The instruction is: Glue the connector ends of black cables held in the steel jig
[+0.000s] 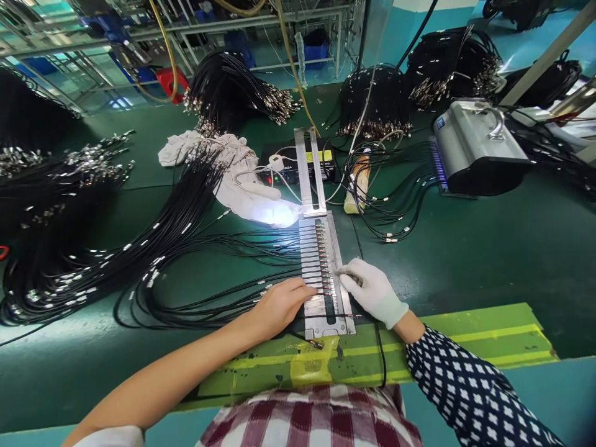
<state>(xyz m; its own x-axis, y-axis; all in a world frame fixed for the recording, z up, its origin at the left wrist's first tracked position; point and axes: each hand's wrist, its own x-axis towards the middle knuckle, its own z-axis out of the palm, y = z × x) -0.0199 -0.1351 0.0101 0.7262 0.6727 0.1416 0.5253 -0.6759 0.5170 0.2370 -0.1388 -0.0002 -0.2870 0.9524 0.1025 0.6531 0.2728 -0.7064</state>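
A slotted metal fixture [311, 261] lies on the green table in front of me, with several thin black cables seated in its grooves and a row of connector tips down its middle. My bare left hand [279, 305] rests on the fixture's lower left edge, fingertips pinching a black cable [223, 299] at a slot. My right hand [370, 288], in a white glove, touches the fixture's right edge, its fingertips at a connector tip. A long metal rail [308, 171] extends from the fixture away from me.
Large bundles of black cables [93, 248] spread across the left; more bundles [233, 93] lie at the back. A white cloth [223, 167] with a bright lamp spot, a black control box [279, 162], a grey machine [475, 149] at right, yellow-green tape [465, 341] along the table edge.
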